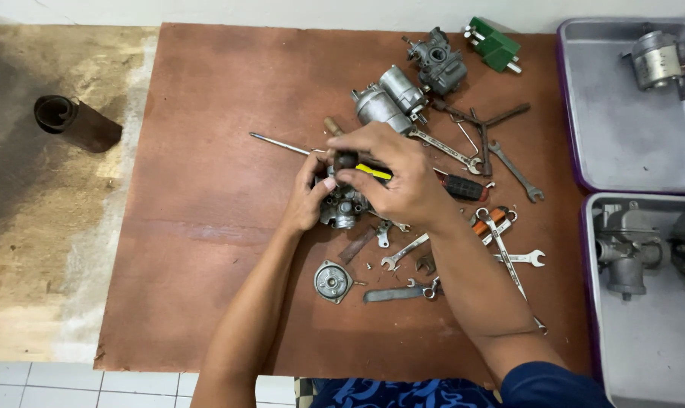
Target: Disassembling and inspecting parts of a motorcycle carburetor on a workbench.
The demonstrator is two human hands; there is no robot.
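My left hand [306, 198] steadies a grey metal carburetor body [342, 209] on the brown board [206, 227]. My right hand [395, 174] grips a dark tool handle [345, 159] held upright over the carburetor; its tip is hidden by my fingers. A yellow-and-black screwdriver [374, 171] lies under my right hand, partly covered. A round metal cover [333, 282] lies just below the carburetor.
Several wrenches [509, 249], a long thin rod [280, 143] and small screws lie around the hands. More carburetors [439, 63], two cylindrical metal parts [388, 100] and a green part [495, 44] sit at the back. Two metal trays [622, 143] with parts stand right. A dark tube [74, 121] lies left.
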